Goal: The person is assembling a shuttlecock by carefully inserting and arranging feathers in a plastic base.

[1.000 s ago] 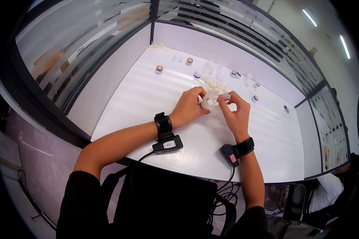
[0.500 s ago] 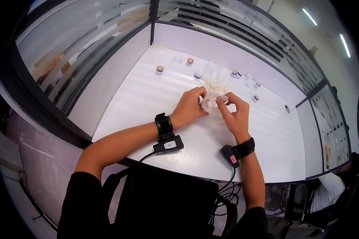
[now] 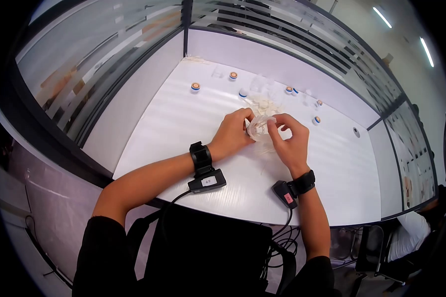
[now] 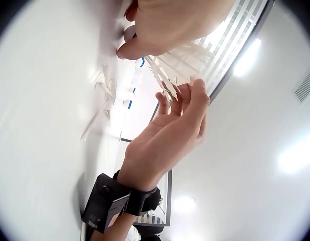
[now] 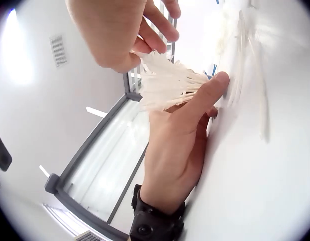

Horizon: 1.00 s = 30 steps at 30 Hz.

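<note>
A white feather shuttlecock is held between the two hands, just above the table. My left hand grips it low, at the cork end, where a bit of blue shows in the right wrist view. The feather skirt fans out toward my right hand, whose thumb and index finger pinch the feathers at the rim. In the left wrist view, bare quills stand along one side of the skirt. Behind the hands lies a pile of loose feather pieces.
Several corks with blue bands, such as this cork and another cork, are spread over the back of the white table. More loose shafts lie in the far left corner. Low partition walls enclose the table.
The shuttlecock has turned in the hands, so its open feather end shows more toward the head camera. The right fingers have shifted slightly along the rim; the left hand stays nearly in place.
</note>
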{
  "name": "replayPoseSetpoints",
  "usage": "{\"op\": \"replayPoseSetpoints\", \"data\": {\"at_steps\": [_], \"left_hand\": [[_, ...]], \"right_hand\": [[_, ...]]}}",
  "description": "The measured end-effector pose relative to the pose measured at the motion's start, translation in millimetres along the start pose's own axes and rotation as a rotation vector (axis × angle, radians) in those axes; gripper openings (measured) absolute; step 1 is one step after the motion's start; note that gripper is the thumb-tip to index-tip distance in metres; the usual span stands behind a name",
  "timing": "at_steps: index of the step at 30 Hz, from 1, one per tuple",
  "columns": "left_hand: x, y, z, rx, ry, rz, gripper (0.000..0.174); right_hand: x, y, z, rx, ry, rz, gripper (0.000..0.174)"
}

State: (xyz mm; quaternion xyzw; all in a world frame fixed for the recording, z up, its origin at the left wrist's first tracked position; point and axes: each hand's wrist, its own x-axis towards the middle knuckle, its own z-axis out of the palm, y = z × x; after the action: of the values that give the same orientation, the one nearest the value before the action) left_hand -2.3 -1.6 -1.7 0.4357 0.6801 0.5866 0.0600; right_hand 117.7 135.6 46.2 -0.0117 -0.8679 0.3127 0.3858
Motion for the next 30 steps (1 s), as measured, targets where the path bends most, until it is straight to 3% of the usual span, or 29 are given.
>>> {"op": "replayPoseSetpoints", "data": {"at_steps": [6,30], "left_hand": [[-0.9,5.6,-3.4,0.052,-0.002,-0.01,0.034],[0.2,3.0,-2.9,0.044,0.004,0.02,0.035]], "right_hand": [[1.9,-4.3,-3.6,0.009,0.169,-0.067,0.005],[0.3,3.3,-0.4,0.108,-0.006,0.053,0.011]]}}
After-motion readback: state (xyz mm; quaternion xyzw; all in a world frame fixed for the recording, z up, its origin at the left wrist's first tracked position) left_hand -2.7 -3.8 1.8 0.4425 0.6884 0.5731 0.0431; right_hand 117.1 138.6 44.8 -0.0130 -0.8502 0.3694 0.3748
